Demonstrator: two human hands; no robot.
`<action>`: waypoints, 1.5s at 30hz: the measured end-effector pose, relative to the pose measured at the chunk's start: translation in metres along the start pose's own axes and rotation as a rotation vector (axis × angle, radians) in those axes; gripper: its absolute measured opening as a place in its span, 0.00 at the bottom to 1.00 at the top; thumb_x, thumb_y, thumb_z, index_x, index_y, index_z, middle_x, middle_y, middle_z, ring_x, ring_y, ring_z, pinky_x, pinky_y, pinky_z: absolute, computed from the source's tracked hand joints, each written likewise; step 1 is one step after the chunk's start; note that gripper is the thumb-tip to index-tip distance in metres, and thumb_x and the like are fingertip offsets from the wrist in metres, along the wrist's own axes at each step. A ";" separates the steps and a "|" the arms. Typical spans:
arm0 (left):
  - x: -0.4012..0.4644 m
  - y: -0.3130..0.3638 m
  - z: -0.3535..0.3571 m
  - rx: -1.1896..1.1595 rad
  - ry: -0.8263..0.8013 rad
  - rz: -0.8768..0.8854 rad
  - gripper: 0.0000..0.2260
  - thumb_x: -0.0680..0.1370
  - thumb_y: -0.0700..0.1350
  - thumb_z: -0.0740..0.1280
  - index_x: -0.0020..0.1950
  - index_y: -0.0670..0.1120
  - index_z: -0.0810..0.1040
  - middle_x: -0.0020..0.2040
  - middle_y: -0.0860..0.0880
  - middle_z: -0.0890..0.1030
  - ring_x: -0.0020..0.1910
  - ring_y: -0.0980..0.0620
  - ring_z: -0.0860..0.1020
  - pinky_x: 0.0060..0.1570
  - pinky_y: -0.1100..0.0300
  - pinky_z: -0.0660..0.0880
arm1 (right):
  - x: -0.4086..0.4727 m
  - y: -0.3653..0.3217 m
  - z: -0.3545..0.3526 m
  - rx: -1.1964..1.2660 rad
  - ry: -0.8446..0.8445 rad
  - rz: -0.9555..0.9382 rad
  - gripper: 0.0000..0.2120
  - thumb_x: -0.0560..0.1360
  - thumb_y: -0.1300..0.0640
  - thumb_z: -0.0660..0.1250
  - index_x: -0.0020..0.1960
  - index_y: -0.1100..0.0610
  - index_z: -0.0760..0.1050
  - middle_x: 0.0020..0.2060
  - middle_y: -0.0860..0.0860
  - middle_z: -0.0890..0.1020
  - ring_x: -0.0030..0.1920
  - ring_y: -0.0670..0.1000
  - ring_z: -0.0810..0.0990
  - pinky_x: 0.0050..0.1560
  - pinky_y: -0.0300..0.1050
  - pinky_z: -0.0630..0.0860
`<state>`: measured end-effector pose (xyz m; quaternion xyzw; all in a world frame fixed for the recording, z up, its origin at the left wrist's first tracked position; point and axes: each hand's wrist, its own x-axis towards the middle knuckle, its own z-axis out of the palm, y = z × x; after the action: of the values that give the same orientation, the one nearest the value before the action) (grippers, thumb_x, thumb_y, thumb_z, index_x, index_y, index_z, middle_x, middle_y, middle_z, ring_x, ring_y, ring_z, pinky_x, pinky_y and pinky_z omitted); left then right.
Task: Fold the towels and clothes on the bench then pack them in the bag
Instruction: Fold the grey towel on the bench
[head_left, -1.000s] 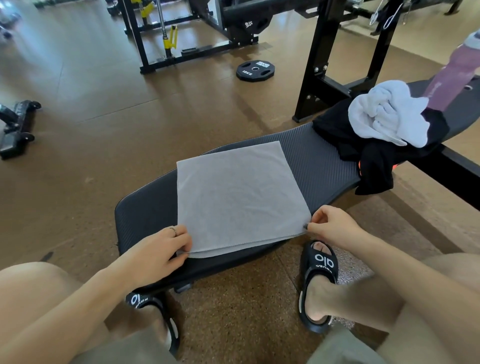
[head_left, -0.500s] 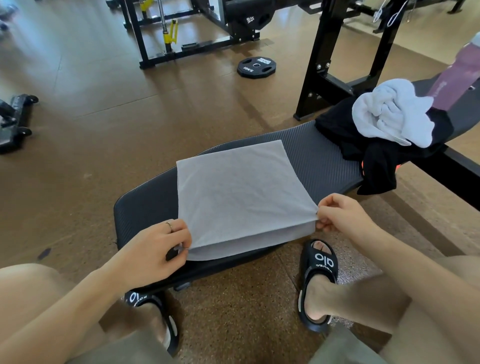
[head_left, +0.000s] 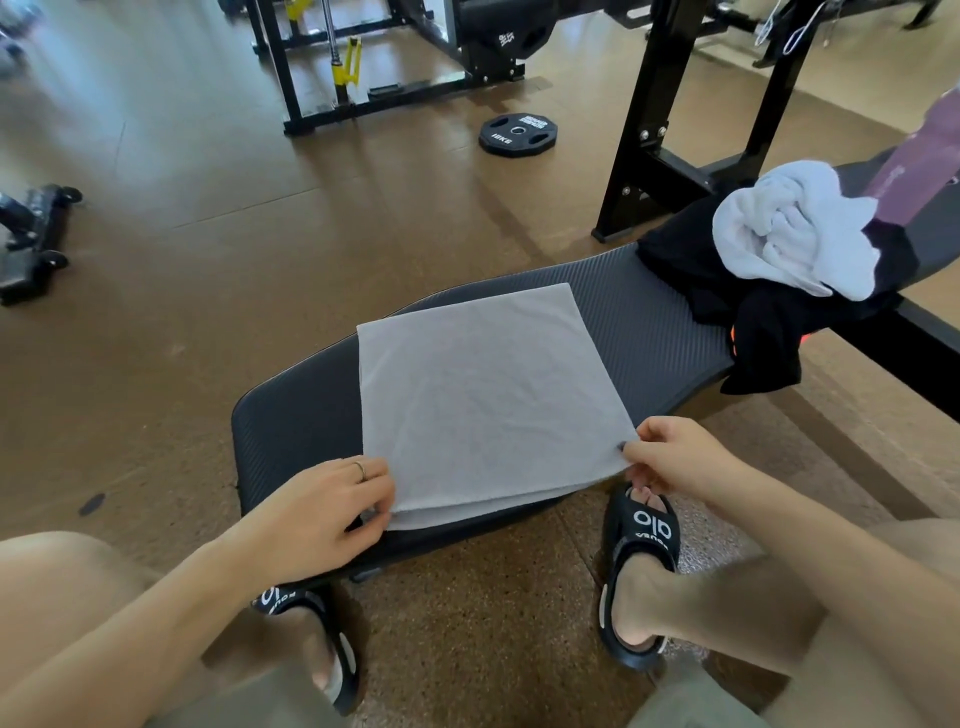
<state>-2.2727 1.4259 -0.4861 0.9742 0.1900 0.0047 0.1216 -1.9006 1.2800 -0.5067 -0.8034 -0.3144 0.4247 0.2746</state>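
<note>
The gray towel (head_left: 488, 400) lies folded on the surface (head_left: 649, 332) at the frame's center. The left hand (head_left: 322, 514) pinches its lower left corner, and the right hand (head_left: 670, 457) pinches its lower right corner.

The grey towel (head_left: 488, 400) is matt, finely napped cloth; the bench (head_left: 654, 332) pad is ribbed matt black; the white towel (head_left: 795, 234) looks fluffy.

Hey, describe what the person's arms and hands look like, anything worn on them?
Both forearms are bare, with no sleeves, watch or bracelet in view. The left hand wears a thin ring on one finger. The right hand shows no jewellery.
</note>
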 end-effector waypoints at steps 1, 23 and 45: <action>0.001 -0.001 -0.005 -0.040 0.039 -0.035 0.07 0.80 0.48 0.64 0.44 0.58 0.69 0.44 0.61 0.70 0.42 0.60 0.72 0.42 0.64 0.72 | -0.001 -0.004 -0.001 0.051 -0.014 -0.015 0.05 0.79 0.58 0.68 0.47 0.60 0.77 0.35 0.54 0.85 0.35 0.53 0.83 0.35 0.48 0.78; -0.004 -0.006 0.019 0.119 -0.030 0.125 0.02 0.81 0.50 0.63 0.49 0.55 0.72 0.47 0.58 0.72 0.44 0.59 0.72 0.45 0.64 0.72 | 0.000 0.000 0.001 -0.051 -0.054 0.024 0.03 0.77 0.64 0.66 0.47 0.60 0.72 0.34 0.57 0.86 0.33 0.56 0.80 0.35 0.49 0.73; 0.044 0.004 -0.005 0.097 0.116 -0.140 0.22 0.83 0.62 0.50 0.71 0.54 0.71 0.66 0.53 0.76 0.58 0.53 0.79 0.59 0.56 0.76 | -0.009 -0.047 -0.004 -0.585 0.346 -0.402 0.09 0.74 0.62 0.62 0.53 0.54 0.69 0.47 0.49 0.76 0.45 0.54 0.76 0.43 0.50 0.72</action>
<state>-2.2311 1.4401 -0.4822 0.9613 0.2645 0.0434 0.0632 -1.9137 1.3035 -0.4672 -0.8299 -0.5221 0.1135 0.1606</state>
